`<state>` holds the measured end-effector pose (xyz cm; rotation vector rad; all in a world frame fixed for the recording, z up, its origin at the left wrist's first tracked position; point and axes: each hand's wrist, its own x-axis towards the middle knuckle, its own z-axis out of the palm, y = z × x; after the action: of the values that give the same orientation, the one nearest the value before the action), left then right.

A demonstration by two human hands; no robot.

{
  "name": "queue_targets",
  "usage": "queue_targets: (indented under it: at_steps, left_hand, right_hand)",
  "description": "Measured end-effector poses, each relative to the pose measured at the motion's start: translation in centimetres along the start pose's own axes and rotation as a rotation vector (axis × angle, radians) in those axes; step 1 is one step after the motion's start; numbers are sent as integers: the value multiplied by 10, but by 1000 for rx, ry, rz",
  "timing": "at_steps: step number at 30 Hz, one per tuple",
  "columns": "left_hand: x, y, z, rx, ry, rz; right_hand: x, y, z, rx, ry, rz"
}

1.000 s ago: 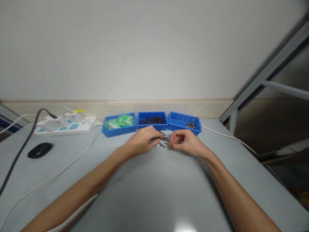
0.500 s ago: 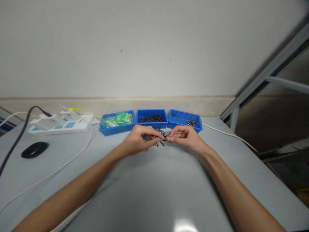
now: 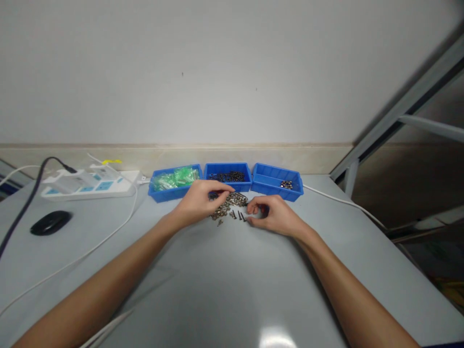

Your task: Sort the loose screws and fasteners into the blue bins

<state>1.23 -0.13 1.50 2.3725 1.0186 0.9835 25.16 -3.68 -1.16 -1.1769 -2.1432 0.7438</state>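
My left hand [image 3: 198, 203] is over the left side of a pile of small screws [image 3: 237, 199], thumb and forefinger pinched together. Whatever may be between those fingertips is too small to make out. To the right of the pile, my right hand [image 3: 275, 215] is curled with thumb and fingers apart, and no object shows in it. Its thumb tip is close to a few dark screws [image 3: 239, 216] lying in a short row on the table. One small brassy screw [image 3: 220, 222] lies at the front of the pile, which my left hand partly hides.
Behind the pile stand three blue bins: the left bin [image 3: 163, 195] with green and clear packets, the middle bin [image 3: 228, 166] with dark screws, the right bin [image 3: 268, 174] with a few shiny pieces. A power strip [image 3: 90, 193], black mouse [image 3: 50, 223] and cables are at left.
My hands have drawn apart from where their fingertips met over the pile. The left fingertips moved left and up, and the right hand has opened and lowered, uncovering the row of dark screws.
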Motion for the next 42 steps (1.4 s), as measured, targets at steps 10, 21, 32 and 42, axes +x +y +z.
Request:
queue_targets:
  at_steps: [10,21,32,42]
  left_hand:
    - [-8,-1,4,72,-147,133]
    - [-10,1,1,32,-162,115]
    - [-10,10,-9,-284,-278,-9]
    - [6,-12,-4,41,222,-43]
  right_hand:
    - [3,-8,12,-34,-2,-62]
    - [1,-2,10,213,31,79]
    - [2,-11,7,791,21,165]
    - [7,-7,23,287,122,60]
